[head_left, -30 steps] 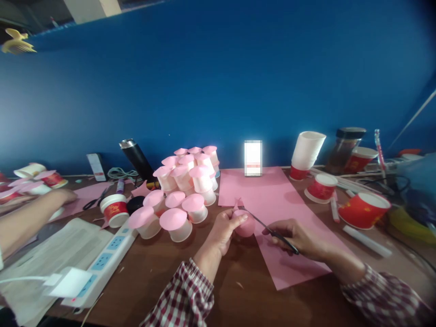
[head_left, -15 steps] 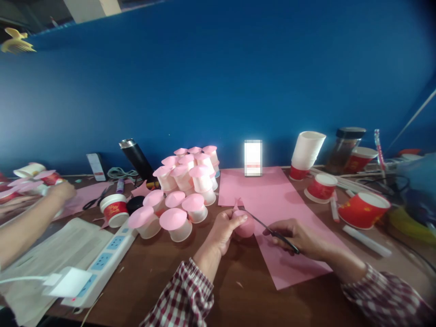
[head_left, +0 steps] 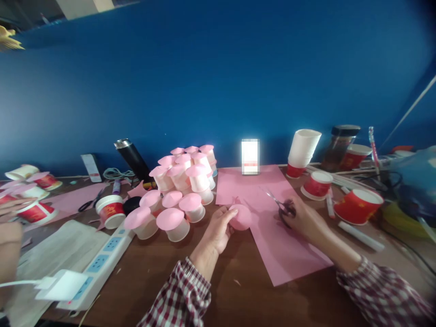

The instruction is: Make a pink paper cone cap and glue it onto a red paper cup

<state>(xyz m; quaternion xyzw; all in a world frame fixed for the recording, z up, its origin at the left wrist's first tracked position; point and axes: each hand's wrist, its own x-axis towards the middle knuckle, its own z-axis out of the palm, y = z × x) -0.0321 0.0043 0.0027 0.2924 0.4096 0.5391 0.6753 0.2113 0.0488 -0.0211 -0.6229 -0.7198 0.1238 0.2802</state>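
Between thumb and fingers, my left hand [head_left: 220,225] pinches a round pink paper disc [head_left: 241,217] above the brown table. My right hand [head_left: 299,214] grips a pair of scissors [head_left: 279,204] by its dark handles, the blades pointing up and left, apart from the disc. Beneath the scissors lies a large pink paper sheet [head_left: 272,245]. A small pink scrap [head_left: 236,200] shows just behind the disc; I cannot tell whether it is attached. Left of my left hand stand several white cups topped with pink paper cones [head_left: 170,219].
A power strip [head_left: 105,254] with a white plug lies at left, near a red cup [head_left: 111,211] and a black thermos [head_left: 131,156]. Stacked cups [head_left: 304,147] and a red bowl-like cup [head_left: 357,208] stand at right. A co-worker's arm [head_left: 8,245] enters at far left.
My right hand has moved the scissors up and right, away from the disc, which now shows its whole round face. The co-worker's arm has drawn back left.
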